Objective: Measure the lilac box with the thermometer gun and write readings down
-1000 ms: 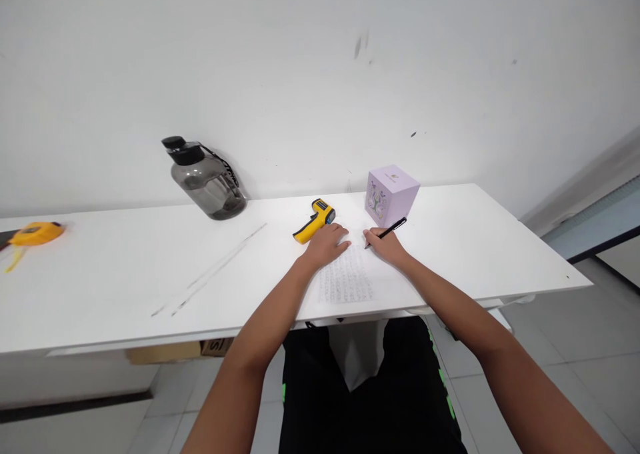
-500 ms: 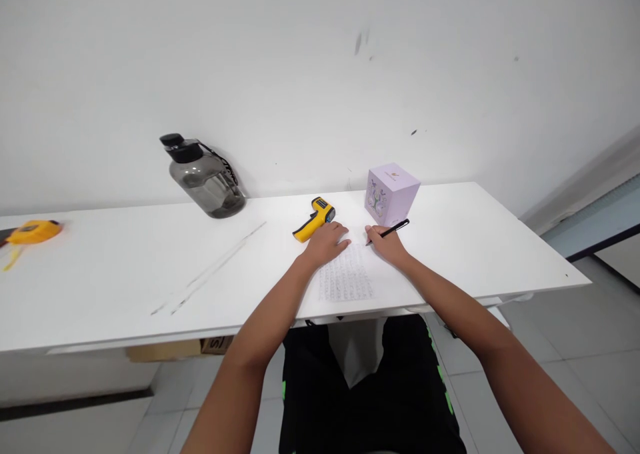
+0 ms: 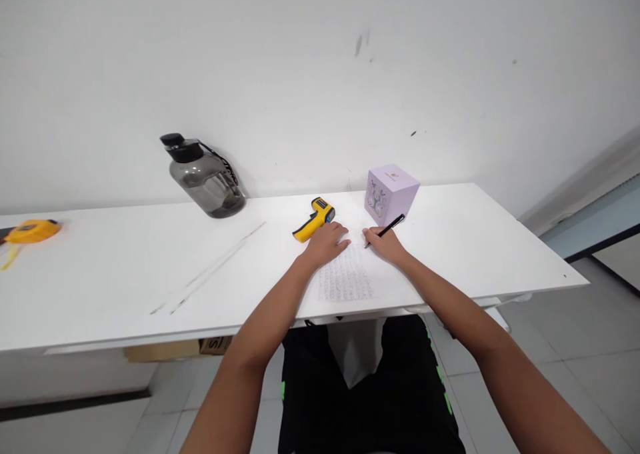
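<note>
A sheet of paper (image 3: 346, 277) covered in rows of handwriting lies on the white table in front of me. My right hand (image 3: 386, 243) is closed around a black pen (image 3: 395, 223), whose tip meets the paper near the upper edge of the writing. My left hand (image 3: 326, 242) rests flat on the sheet's upper left part, fingers stretched out. Just beyond those fingers lies a yellow and black infrared thermometer (image 3: 315, 219), partly covered by the hand. A lilac box (image 3: 394, 191) with a printed floral side stands behind my right hand.
A grey see-through water bottle (image 3: 207, 181) with a black cap stands toward the wall on the left. At the far left is a yellow tape measure (image 3: 36, 231). The white table (image 3: 120, 261) has dark scuff lines, and its right edge slants toward me.
The pen has tilted more upright and its tip has shifted slightly left and toward me, with my right hand. My left hand stays in place.
</note>
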### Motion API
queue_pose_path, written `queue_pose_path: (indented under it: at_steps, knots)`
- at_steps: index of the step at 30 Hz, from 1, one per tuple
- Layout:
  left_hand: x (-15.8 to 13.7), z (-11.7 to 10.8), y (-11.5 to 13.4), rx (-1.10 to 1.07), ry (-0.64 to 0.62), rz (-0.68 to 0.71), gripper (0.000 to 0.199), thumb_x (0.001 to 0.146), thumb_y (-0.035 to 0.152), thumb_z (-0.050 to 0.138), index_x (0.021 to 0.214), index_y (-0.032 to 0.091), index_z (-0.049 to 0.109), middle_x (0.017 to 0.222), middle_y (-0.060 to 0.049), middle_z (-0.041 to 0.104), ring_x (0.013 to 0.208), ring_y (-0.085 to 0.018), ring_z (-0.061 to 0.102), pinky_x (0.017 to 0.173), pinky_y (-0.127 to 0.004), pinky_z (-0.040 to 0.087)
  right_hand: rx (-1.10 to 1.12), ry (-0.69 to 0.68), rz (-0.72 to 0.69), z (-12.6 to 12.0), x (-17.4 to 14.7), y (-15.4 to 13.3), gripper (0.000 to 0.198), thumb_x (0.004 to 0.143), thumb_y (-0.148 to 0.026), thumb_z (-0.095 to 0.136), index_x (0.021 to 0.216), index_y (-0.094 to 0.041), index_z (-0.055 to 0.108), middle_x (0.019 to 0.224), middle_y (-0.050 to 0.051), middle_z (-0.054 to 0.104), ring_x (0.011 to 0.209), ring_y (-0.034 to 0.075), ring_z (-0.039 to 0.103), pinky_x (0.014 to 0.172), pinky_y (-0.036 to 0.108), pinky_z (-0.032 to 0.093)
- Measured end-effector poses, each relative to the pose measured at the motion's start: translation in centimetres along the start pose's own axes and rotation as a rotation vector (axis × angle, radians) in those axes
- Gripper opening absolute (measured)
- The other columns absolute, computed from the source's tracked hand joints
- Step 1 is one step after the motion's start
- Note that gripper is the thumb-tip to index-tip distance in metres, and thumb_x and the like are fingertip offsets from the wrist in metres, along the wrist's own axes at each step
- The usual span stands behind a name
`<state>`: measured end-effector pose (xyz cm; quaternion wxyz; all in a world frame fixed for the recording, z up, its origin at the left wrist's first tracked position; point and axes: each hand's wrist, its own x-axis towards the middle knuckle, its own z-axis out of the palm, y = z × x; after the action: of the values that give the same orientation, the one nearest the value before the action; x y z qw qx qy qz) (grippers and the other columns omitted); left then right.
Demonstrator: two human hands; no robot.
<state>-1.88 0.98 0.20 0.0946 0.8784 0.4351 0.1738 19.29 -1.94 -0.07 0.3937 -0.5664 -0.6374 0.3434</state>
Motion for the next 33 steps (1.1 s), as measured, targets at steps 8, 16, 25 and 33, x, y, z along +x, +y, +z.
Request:
queue_pose_path:
  at_steps: [8, 16, 25, 33]
  knots:
    - [0.1, 0.0, 0.0, 0.015, -0.007, 0.009, 0.032, 0.094, 0.036, 0.055, 0.12, 0.019, 0.066, 0.122, -0.012, 0.067, 0.112, -0.029, 0.063, 0.098, -0.047, 0.051, 0.204, -0.01, 0.05, -0.6, 1.2, 1.0, 0.044, 0.086, -0.052, 0.054, 0.056, -0.021, 0.061, 0.041, -0.004, 0.044, 0.047, 0.013, 0.043, 0.055, 0.029, 0.038]
    - [0.1, -0.3, 0.0, 0.012, 0.002, 0.001, 0.031, 0.094, 0.039, 0.056, 0.117, 0.021, 0.067, 0.121, -0.011, 0.068, 0.109, -0.029, 0.065, 0.095, -0.046, 0.052, 0.068, 0.236, 0.007, -1.3, 1.5, 0.4, 0.044, 0.087, -0.061, 0.053, 0.071, -0.022, 0.066, 0.061, 0.001, 0.062, 0.065, 0.018, 0.059, 0.064, 0.03, 0.044]
    - [0.1, -0.1, 0.0, -0.005, 0.047, 0.022, 0.034, 0.096, 0.044, 0.049, 0.113, 0.021, 0.068, 0.112, -0.011, 0.071, 0.105, -0.029, 0.067, 0.091, -0.045, 0.052, -0.31, 0.075, -0.314, -1.9, 1.5, 1.5, 0.036, 0.085, -0.045, 0.064, 0.109, -0.022, 0.075, 0.113, 0.011, 0.077, 0.091, 0.026, 0.072, 0.084, 0.036, 0.054]
    - [0.0, -0.4, 0.9, 0.083, -0.014, -0.02, 0.045, 0.095, 0.039, 0.054, 0.136, 0.02, 0.055, 0.121, -0.013, 0.069, 0.112, -0.031, 0.065, 0.093, -0.045, 0.05, -0.414, 0.007, -0.395, -1.4, 2.1, 2.6, 0.037, 0.093, -0.029, 0.048, 0.12, -0.022, 0.073, 0.116, 0.009, 0.077, 0.096, 0.026, 0.073, 0.086, 0.037, 0.055]
